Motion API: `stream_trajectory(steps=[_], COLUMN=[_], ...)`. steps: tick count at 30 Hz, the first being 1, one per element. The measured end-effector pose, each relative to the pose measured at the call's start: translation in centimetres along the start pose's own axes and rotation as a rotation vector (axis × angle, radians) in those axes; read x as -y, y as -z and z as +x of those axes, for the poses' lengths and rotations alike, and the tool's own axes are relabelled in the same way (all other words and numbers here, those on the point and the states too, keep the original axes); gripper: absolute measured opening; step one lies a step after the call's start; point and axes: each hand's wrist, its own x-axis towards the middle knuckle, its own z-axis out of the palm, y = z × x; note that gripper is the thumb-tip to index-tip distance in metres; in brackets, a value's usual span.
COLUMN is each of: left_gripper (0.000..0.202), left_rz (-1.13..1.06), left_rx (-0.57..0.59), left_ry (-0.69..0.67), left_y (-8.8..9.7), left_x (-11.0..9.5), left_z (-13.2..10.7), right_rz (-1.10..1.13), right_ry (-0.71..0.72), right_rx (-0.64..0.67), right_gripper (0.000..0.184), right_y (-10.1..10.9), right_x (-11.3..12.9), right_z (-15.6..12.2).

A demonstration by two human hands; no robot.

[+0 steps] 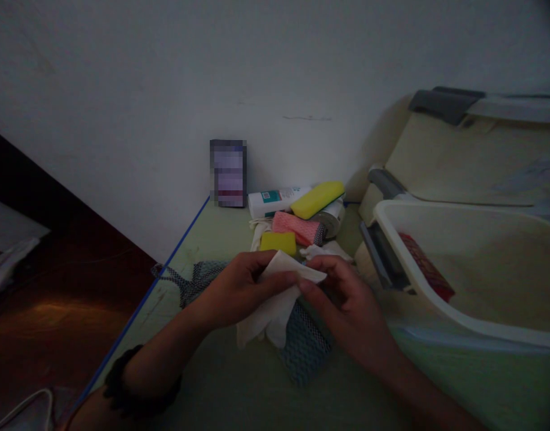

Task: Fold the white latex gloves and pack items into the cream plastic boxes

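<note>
Both my hands hold a white cloth (275, 299) over a pale green table (221, 389). My left hand (239, 287) has its fingers closed on the cloth's upper left part. My right hand (342, 305) pinches its right corner with thumb and fingers. The cloth hangs down between the hands. Under it lies a blue-grey mesh cloth (302, 347). Just beyond the hands sit a small yellow sponge (278, 242), a pink mesh scrubber (297, 228), a long yellow sponge (317, 199) and a white tube (275, 201).
A cream plastic bin (437, 299) with a red packet (425, 266) inside stands at the right, its lid (473, 155) leaning on the white wall. A small box (229, 173) stands against the wall. Blue tape (140, 305) edges the table's left side; dark floor lies beyond.
</note>
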Motion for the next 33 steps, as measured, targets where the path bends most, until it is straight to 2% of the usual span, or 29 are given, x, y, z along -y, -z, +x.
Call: stream_trajectory(steps=[2, 8, 14, 17, 22, 25, 29, 33], left_gripper=[0.027, 0.025, 0.025, 0.028, 0.025, 0.025, 0.025, 0.017], left_rz=[-0.041, -0.222, -0.221, -0.242, -0.127, -0.089, -0.141, -0.094], left_rx=[0.001, 0.097, 0.091, 0.095, 0.218, 0.222, 0.211, 0.266], left_ry=[0.014, 0.036, 0.019, 0.019, 0.069, 0.076, 0.105, 0.088], left_y=[-0.1, -0.5, -0.8, -0.9, -1.1, -1.0, -0.9, -0.6], left_x=[0.0, 0.1, 0.4, 0.2, 0.1, 0.2, 0.1, 0.0], left_z=[0.0, 0.2, 0.3, 0.2, 0.0, 0.0, 0.0, 0.1], right_rz=[0.005, 0.160, 0.367, 0.305, 0.195, 0.218, 0.208, 0.217], right_ry=[-0.015, -0.022, -0.104, -0.144, 0.001, 0.022, -0.048, -0.114], right_rx=[-0.007, -0.182, -0.005, -0.053, -0.226, -0.197, -0.124, -0.203], right_gripper=[0.015, 0.013, 0.018, 0.016, 0.008, 0.011, 0.014, 0.014], right_y=[0.1, -0.1, -0.2, -0.2, -0.4, -0.5, -0.4, -0.4], right_x=[0.3, 0.9, 0.8, 0.9, 1.2, 1.0, 0.8, 0.9], right_z=[-0.1, -0.1, 0.1, 0.2, 0.1, 0.0, 0.0, 0.0])
